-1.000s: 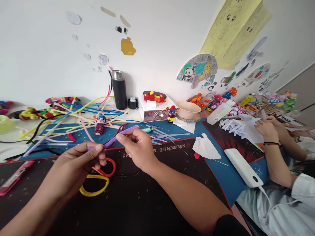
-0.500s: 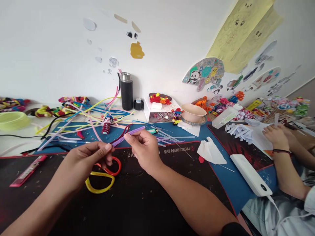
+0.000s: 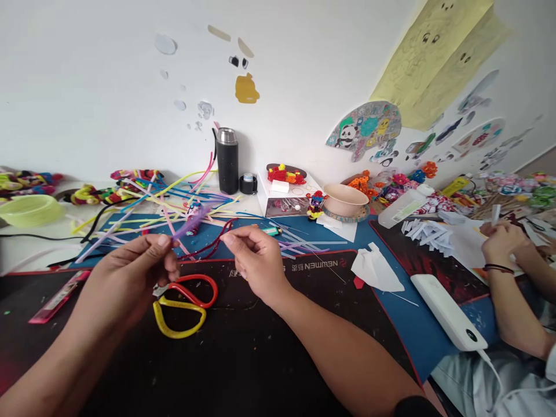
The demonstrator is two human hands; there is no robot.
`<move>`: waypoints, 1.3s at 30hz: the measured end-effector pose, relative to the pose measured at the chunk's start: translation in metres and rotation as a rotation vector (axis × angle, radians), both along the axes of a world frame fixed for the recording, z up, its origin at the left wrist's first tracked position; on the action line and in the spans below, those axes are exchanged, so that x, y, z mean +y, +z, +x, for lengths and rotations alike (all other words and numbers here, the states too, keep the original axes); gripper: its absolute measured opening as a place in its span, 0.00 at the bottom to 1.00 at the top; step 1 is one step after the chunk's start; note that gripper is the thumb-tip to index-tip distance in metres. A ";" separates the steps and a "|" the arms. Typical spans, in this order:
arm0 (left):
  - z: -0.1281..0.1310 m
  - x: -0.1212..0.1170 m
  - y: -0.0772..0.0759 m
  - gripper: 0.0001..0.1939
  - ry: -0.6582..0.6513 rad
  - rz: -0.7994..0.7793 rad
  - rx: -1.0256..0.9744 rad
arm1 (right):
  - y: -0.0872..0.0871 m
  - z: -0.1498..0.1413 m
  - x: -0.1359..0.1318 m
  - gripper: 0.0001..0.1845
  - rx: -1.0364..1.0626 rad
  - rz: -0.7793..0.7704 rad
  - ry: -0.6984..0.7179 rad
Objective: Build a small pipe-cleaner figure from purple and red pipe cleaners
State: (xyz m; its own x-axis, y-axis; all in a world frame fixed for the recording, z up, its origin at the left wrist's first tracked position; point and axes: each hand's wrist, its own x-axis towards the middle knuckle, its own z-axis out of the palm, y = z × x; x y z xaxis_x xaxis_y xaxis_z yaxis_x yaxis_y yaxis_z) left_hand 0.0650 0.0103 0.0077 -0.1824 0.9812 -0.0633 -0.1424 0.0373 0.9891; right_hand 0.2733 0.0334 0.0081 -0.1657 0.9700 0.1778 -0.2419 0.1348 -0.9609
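Observation:
My left hand (image 3: 139, 260) is closed, with thumb and fingers pinching a fuzzy purple pipe cleaner (image 3: 191, 225) whose free end points up and right, slightly blurred. Across from it, my right hand (image 3: 256, 260) has thumb and forefinger pressed together, and nothing shows between them. Behind the fingertips, a dark red pipe cleaner (image 3: 212, 246) lies bent on the mat. Below my hands rest scissors with one red handle (image 3: 211, 289) and one yellow handle (image 3: 180, 334); my left fingers partly cover their blades.
Loose pipe cleaners (image 3: 174, 191) tangle at the back left by a black flask (image 3: 228, 162). A pink packet (image 3: 58, 298) lies left. Rightward are a small figure (image 3: 316, 205), a beige bowl (image 3: 345, 198), white paper (image 3: 377, 269) and a power bank (image 3: 449, 313). Another person's hands (image 3: 506, 243) work at far right.
The purple pipe cleaner has come out of my right fingers and stays in my left hand. My left hand has moved left, widening the gap. The view has shifted slightly.

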 end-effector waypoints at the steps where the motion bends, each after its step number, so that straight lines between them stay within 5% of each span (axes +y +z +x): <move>1: -0.002 0.002 0.002 0.22 0.058 0.012 -0.043 | 0.002 0.001 0.002 0.21 0.035 -0.016 -0.012; 5: -0.001 0.004 0.021 0.22 0.237 0.034 -0.206 | 0.007 0.007 0.012 0.22 0.159 -0.096 -0.101; 9: 0.010 0.000 0.033 0.25 0.249 0.028 -0.167 | 0.004 0.011 0.017 0.21 0.182 -0.126 -0.108; 27: 0.022 -0.014 0.012 0.28 -0.068 0.058 0.423 | -0.005 0.006 0.010 0.27 0.094 -0.178 0.125; 32: 0.020 -0.010 0.008 0.24 -0.126 0.015 0.254 | -0.005 0.006 0.011 0.25 0.078 -0.171 0.102; 39: 0.015 -0.004 0.010 0.28 -0.044 -0.075 -0.149 | -0.006 0.004 0.010 0.26 0.075 -0.187 0.109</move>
State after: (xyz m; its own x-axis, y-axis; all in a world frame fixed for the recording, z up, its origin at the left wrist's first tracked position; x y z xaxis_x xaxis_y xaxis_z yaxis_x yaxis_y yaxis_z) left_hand 0.0799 0.0061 0.0179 -0.1224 0.9795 -0.1602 -0.2841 0.1200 0.9513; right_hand 0.2777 0.0438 0.0018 -0.2640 0.9645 0.0123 -0.3166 -0.0746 -0.9456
